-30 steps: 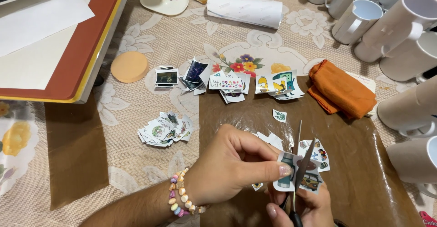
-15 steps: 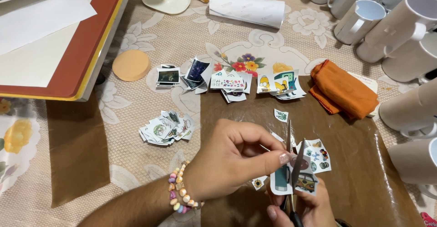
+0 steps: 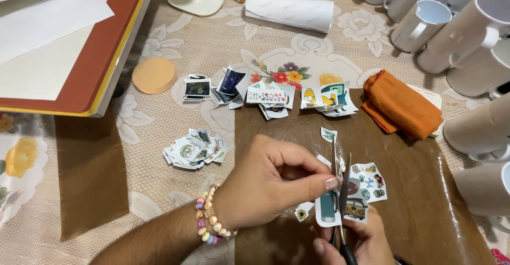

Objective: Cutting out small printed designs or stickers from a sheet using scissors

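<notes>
1. Since a second ago, the scissors (image 3: 340, 190) have worked further up through the printed sticker sheet (image 3: 348, 196); the blades now stand nearly upright, open only a crack, with the sheet between them. The cut strip with the blue picture now hangs more freely on the left side of the blades, which suggests that the piece is almost parted from the rest.

2. The left hand (image 3: 265, 182), with a bead bracelet (image 3: 208, 214) at the wrist, is closed in a pinch: thumb and forefinger grip the sheet's left part just beside the blades. It has barely shifted over the last second.

3. The right hand (image 3: 356, 241) sits at the near edge of the tabletop, fingers curled through the scissor handles, mostly hidden under the sheet and cut off by the frame.

4. The sheet is held above the brown paper (image 3: 425, 190) that covers the near right part of the tabletop. A small cut sticker (image 3: 329, 134) lies on that paper just beyond the blades, and a tiny sunflower piece (image 3: 303, 212) lies beside the left thumb.

5. Piles of cut stickers (image 3: 194, 149) lie left of the hands, and more piles (image 3: 271, 94) run in a row across the middle. An orange cloth (image 3: 401, 105) lies to the right, an orange sponge disc (image 3: 154, 74) to the left.

6. White mugs (image 3: 467, 36) crowd the right edge and far right corner; a white roll (image 3: 289, 11) lies at the far edge. None of these touches the hands or blocks the blades.
</notes>
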